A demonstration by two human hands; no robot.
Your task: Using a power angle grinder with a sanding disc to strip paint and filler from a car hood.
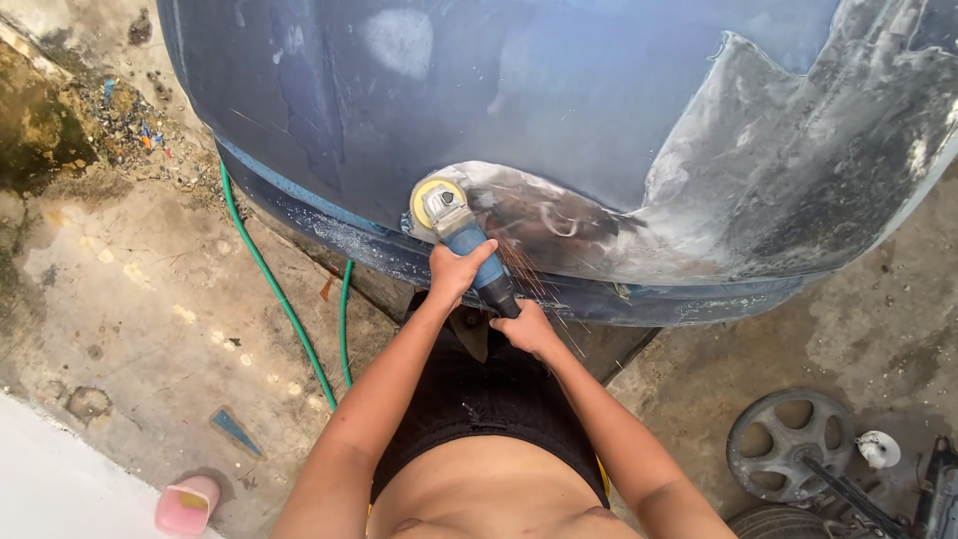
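A blue angle grinder with a yellow disc presses against the lower edge of a dark blue car body panel. My left hand wraps around the grinder's body just behind the head. Lower down, my right hand grips the rear end of the tool. Around the disc the panel is sanded down to bare grey and brown patches. A few sparks trail from the disc towards my right hand.
A green hose runs across the stained concrete floor on the left. A pink container stands at the bottom left. A metal wheel and other parts lie at the bottom right.
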